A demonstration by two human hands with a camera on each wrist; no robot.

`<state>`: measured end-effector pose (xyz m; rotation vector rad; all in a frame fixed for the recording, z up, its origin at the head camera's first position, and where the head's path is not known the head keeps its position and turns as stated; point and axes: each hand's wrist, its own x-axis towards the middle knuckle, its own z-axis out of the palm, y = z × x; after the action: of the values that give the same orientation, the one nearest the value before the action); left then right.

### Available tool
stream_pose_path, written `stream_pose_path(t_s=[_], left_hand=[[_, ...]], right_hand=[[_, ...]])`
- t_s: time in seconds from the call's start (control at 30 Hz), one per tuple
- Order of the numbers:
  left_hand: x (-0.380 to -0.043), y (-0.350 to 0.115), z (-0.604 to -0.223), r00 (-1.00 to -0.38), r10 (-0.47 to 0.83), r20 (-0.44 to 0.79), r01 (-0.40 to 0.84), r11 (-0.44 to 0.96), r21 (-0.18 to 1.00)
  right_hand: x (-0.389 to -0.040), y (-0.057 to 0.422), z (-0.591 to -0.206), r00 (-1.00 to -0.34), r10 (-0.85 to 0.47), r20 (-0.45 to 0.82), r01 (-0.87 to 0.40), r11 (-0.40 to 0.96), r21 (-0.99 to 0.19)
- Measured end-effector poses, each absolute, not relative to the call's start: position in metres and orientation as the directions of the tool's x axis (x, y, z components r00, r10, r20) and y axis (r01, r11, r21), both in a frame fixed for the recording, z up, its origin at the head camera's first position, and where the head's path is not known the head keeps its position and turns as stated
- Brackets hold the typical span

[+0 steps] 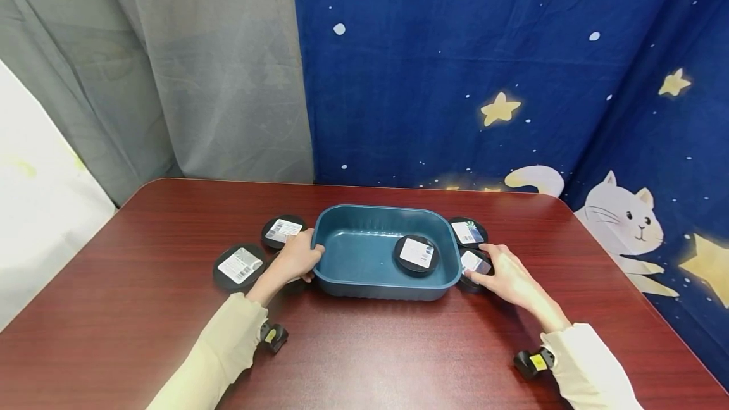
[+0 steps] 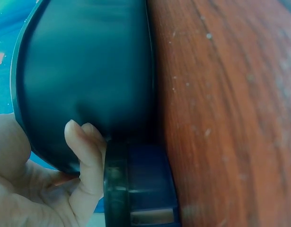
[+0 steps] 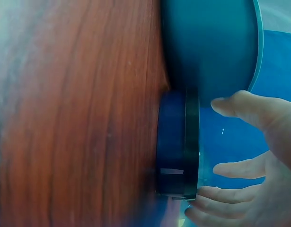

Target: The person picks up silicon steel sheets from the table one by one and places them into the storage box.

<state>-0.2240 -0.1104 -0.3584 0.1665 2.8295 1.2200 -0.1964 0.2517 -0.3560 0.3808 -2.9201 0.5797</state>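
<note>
Left hand (image 1: 297, 255): fingers and thumb grip the left rim of the teal tub (image 1: 381, 292). Right hand (image 1: 507, 276): fingers spread, thumb apart, holding nothing, over the near right tin (image 1: 475, 263); contact uncertain. Key relation: this tin lies on the counter (image 1: 370, 359) just outside the tub's right end, below the right fingers; right hand nearer. Tin round, no long axis; tub's runs left-right. 1 labelled tin (image 1: 416, 254) inside the tub.
</note>
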Motion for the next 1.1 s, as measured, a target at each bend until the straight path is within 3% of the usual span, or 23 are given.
stream_pose_path(t_s=[0.47,1.1], left_hand=[[-0.222,-0.110,-0.358,-0.994,0.111,-0.019,0.062,0.680,0.731],[-0.223,-0.110,-0.358,-0.993,0.115,-0.008,0.073,0.685,0.725]], right_hand=[[-0.196,0.250,-0.366,-0.965,-0.259,0.032,-0.250,0.882,-0.400],[-0.202,0.252,-0.366,-0.969,-0.246,0.024,-0.240,0.911,-0.335]])
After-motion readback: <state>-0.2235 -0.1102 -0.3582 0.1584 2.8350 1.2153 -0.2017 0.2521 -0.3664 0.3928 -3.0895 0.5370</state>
